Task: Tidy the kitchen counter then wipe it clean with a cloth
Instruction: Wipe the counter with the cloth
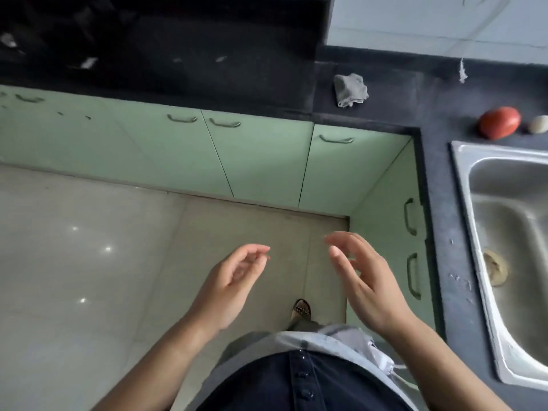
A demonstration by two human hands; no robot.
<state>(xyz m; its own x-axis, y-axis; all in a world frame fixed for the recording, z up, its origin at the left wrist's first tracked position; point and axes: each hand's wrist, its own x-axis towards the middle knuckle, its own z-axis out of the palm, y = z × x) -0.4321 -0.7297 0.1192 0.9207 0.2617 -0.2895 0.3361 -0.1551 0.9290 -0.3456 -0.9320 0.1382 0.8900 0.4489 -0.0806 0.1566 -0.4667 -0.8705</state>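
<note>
A crumpled grey cloth (350, 90) lies on the dark L-shaped counter (439, 203) near its inner corner. Further right on the counter rest a red tomato (499, 123) and a small pale round item (538, 124), both just behind the steel sink (462, 179). My left hand (234, 283) and my right hand (361, 277) hang in front of me over the floor, palms facing each other, fingers loosely curled and apart, holding nothing. Both hands are well short of the cloth and the counter.
Pale green cabinet doors (261, 161) with metal handles run under the counter. A brownish scrap (495, 269) lies in the sink basin. A white shred (462, 71) sits near the back wall. Beige floor tiles (89, 247) spread to the left; my sandalled foot (302, 310) shows below.
</note>
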